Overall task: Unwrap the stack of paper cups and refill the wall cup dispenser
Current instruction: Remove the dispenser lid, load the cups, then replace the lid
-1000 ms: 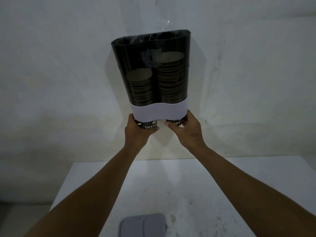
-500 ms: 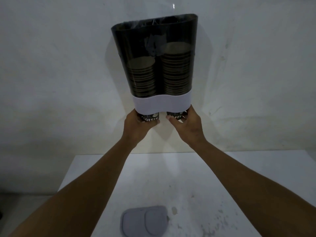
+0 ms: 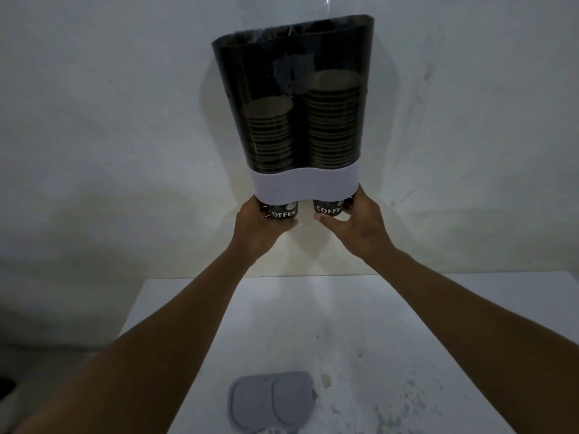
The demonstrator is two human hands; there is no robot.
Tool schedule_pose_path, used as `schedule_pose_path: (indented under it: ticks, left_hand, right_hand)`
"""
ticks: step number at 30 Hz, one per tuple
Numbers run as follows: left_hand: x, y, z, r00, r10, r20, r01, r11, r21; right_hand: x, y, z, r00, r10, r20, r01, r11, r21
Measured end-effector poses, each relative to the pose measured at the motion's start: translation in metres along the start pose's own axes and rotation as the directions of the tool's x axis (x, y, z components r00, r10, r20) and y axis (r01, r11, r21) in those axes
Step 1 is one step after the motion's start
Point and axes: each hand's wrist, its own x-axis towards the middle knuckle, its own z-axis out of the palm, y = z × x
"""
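Observation:
A dark see-through cup dispenser (image 3: 294, 73) with a white lower band (image 3: 305, 184) hangs on the wall. Two stacks of paper cups stand inside, the left stack (image 3: 269, 136) lower than the right stack (image 3: 333, 120). Crumpled clear wrap (image 3: 293, 72) lies in the top of the dispenser. A black "COFFEE" cup pokes out under each side. My left hand (image 3: 260, 227) grips the left bottom cup (image 3: 282, 211). My right hand (image 3: 357, 227) wraps the right bottom cup (image 3: 329, 208), thumb below it.
A white table (image 3: 313, 324) stands against the pale wall below the dispenser. The grey double-oval dispenser lid (image 3: 271, 402) lies on the table near its front edge. Specks and stains mark the table's right part.
The view has tilted, so the dispenser sits a little higher and the lid has come further into view. Both hands stay on the bottom cups.

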Motion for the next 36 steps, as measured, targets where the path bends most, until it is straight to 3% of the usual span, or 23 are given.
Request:
schedule_pose_path:
  ticks: [8, 14, 25, 36]
  left_hand:
    - [0.002, -0.002, -0.002, 1.000, -0.019, 0.005, 0.019, 0.998, -0.055]
    - [0.003, -0.006, -0.003, 0.999, -0.034, 0.011, 0.035, 0.998, -0.058]
    - [0.000, -0.005, 0.000, 1.000, -0.026, -0.007, 0.025, 0.998, -0.064]
    - [-0.005, -0.003, 0.005, 0.998, -0.007, -0.060, 0.004, 0.999, -0.052]
  right_hand:
    - [0.002, -0.001, -0.003, 1.000, 0.026, 0.007, -0.026, 1.000, 0.000]
    - [-0.004, 0.008, -0.011, 0.993, 0.058, 0.101, -0.054, 0.998, -0.040]
    - [-0.002, -0.007, -0.003, 0.997, 0.080, -0.005, -0.079, 0.993, 0.085]
    - [-0.004, -0.009, 0.000, 0.996, 0.094, -0.003, -0.093, 0.988, 0.125]
